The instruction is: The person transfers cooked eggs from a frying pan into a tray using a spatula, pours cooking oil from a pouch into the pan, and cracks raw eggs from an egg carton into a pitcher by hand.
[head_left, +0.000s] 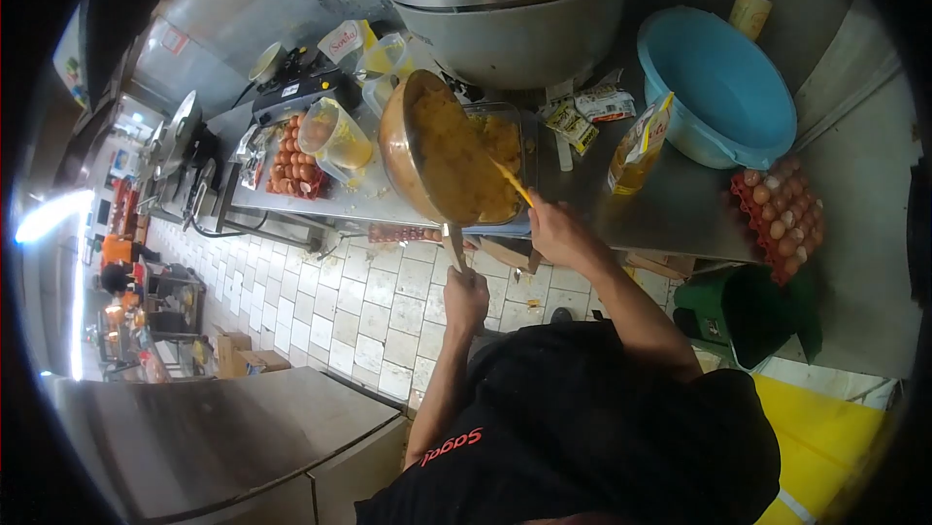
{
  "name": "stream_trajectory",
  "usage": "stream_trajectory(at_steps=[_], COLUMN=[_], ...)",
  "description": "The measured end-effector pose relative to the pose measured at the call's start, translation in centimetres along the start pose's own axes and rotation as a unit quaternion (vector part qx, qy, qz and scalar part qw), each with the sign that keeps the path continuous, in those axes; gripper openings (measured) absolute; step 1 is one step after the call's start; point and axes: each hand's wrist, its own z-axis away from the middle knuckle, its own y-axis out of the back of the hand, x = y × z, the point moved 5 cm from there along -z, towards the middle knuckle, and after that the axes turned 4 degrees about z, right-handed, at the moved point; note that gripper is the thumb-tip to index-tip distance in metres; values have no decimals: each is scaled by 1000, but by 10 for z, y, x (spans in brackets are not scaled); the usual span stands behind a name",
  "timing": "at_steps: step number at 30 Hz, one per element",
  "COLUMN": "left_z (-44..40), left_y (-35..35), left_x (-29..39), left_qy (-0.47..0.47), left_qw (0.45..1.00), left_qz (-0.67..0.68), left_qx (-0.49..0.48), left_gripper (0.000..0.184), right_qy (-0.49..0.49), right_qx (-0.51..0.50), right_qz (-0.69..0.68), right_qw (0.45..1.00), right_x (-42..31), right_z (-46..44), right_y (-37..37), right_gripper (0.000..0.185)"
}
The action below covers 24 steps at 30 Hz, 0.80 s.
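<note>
My left hand (466, 299) is wrapped around the handle of a large deep pan (396, 151). The pan is tilted to the right, and a thick yellow-brown food mixture (451, 151) lies in it and along its lower side. My right hand (561, 232) grips a thin yellow utensil (512, 180), whose working end is hidden in the food. Partly under the pan stands a rectangular dish (529, 136) with more of the same food in it. Left of the pan is a clear plastic jug (335, 136) with yellow residue.
Eggs on a red tray (291, 168) sit at the left, more egg trays (780, 214) at the right. A big lidded pot (510, 34), a blue basin (718, 88), a yellow bag (641, 146) and packets (573, 125) line the counter. A green bin (718, 311) stands below.
</note>
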Motion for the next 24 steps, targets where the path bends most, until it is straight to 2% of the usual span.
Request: stream_trajectory(at_steps=[1,4,5,8,11,13,17,19,21,22,23,24], left_z=[1,0,-1,3,5,5,5,6,7,7,7,8], left_y=[0,1,1,-1,2,2,2,2,0,0,-1,0], left_x=[-1,0,0,-1,3,8,5,7,2,2,1,1], left_qy=[0,2,-7,-15,-4,-18,23,16,8,2,5,8], left_qw=[1000,1000,1000,999,999,999,999,999,999,998,998,998], left_qz=[-3,-6,-19,-41,-39,-41,-13,-26,-35,-40,-43,-46], left_qx=[2,-11,-6,-3,1,12,19,27,38,43,42,41], left_gripper=[21,21,21,21,22,22,21,21,21,21,22,22], right_qy=[20,121,158,157,115,87,4,63,11,-68,-146,-161], right_qx=[-7,-145,-98,-90,2,27,76,103,64,11,-43,-47], right_qz=[-35,-150,-167,-83,-31,-58,-134,-112,-224,-339,-447,-491], right_qw=[999,971,968,980,993,994,988,986,972,938,881,855], right_x=[-4,-28,-29,-21,7,11,23,31,47,50,51,45], right_z=[2,14,10,-24,-56,-61,-62,-66,-68,-64,-57,-51], right_y=[4,2,-12,-60,-121,-122,-124,-128,-136,-133,-133,-121], right_gripper=[41,36,27,24,23,23,22,24,26,27,29,29])
